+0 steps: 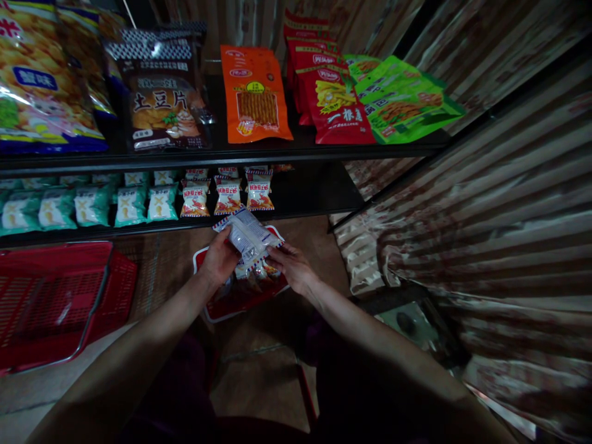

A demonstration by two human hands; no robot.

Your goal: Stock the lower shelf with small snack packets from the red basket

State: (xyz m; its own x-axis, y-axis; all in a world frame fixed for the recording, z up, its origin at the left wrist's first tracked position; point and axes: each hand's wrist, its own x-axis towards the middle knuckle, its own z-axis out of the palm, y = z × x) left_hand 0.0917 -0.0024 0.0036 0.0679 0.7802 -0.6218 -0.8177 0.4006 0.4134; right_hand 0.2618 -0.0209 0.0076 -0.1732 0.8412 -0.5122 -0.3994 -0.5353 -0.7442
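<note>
Snack packet (248, 234) — printed back up, long axis slanting far-left to near-right

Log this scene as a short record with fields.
Left hand: gripping one end of a packet
Right hand: gripping the other end
Packet: printed, with a striped edge, held above the red container
Red container: white-rimmed, on the floor, small packets inside
Lower shelf: teal packets to the left, white-and-red packets beside them
Upper shelf: snack bags, among them orange, red and green
Floor, left: red basket
Right side: pleated cloth
</note>
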